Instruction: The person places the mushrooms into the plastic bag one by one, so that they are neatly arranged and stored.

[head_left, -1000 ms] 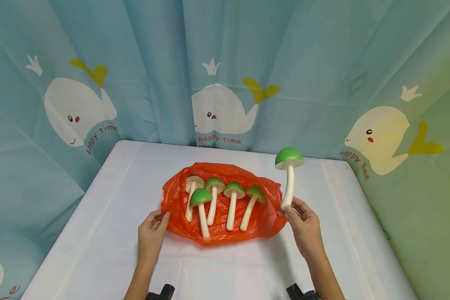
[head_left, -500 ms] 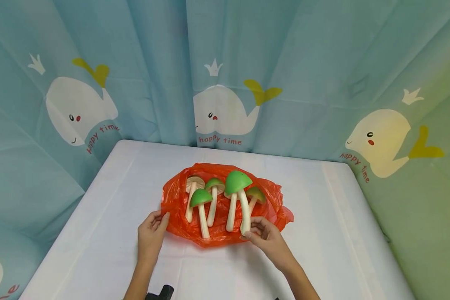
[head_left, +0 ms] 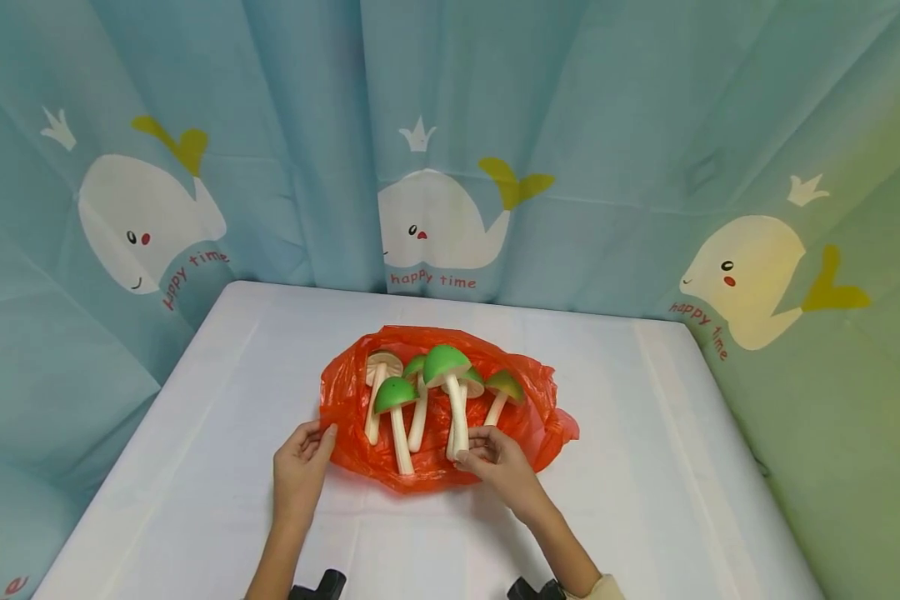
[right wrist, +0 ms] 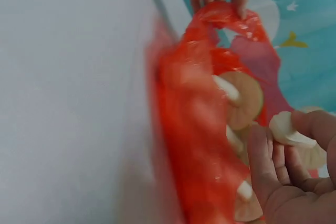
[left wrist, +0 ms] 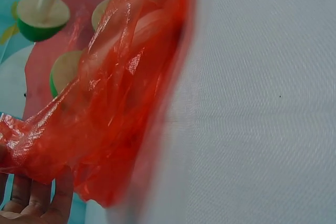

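Observation:
An open red plastic bag (head_left: 536,392) lies on the table with several green-capped toy mushrooms (head_left: 395,394) in it, white stems toward me. My left hand (head_left: 300,471) pinches the bag's left edge between thumb and fingers. Over the bag's middle, my right hand (head_left: 504,473) pinches the stem foot of another mushroom (head_left: 447,365), its bright green cap up and overlapping those behind. That pale stem end also shows between thumb and fingers in the right wrist view. The left wrist view shows the translucent bag side (left wrist: 121,98) partly hiding caps (left wrist: 43,18).
A white cloth covers the table (head_left: 630,467). Behind it and along both sides hangs a blue-green curtain (head_left: 615,167) printed with whales. Black camera mounts (head_left: 320,587) sit at the wrists.
My right hand has let go of the bag's right edge and carried its mushroom leftward and down over the bag's middle. The left hand stays at the left edge.

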Motion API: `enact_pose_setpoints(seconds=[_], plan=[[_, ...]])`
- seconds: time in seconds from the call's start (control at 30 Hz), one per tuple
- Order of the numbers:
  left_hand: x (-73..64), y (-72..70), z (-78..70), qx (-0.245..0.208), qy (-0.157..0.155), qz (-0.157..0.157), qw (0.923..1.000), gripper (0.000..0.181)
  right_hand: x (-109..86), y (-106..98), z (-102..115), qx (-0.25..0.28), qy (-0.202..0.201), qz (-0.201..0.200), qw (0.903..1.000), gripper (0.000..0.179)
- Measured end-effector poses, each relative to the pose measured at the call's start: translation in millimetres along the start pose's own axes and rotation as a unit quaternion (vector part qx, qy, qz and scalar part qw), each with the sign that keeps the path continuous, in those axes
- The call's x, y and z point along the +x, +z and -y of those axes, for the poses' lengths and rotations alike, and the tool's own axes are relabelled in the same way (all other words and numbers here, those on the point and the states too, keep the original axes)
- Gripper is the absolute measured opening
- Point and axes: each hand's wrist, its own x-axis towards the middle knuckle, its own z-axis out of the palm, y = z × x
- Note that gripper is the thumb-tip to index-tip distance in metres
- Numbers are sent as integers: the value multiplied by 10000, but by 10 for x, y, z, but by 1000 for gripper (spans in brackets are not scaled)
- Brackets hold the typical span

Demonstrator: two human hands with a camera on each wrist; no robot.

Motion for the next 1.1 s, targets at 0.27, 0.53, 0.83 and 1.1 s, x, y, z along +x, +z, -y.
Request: enact_pose_setpoints(seconds=[0.27,0.53,0.83,1.1], plan=[[5,-13,-3,49,60,-25,10000,22,79,94,47,-421,39,-155,9990,32],[-1,-11,-15,4,19,-37,10000,21,131,122,46,-842,-39,-214,9962,28],[-8,-28,-33,-141,83,-84,9998,19,125,60,-251,-944,-211,-90,9953,35],[-41,-25,-66,-242,92,-46,9997,23,-18,73,-269,-678,304,-26,9972,34]])
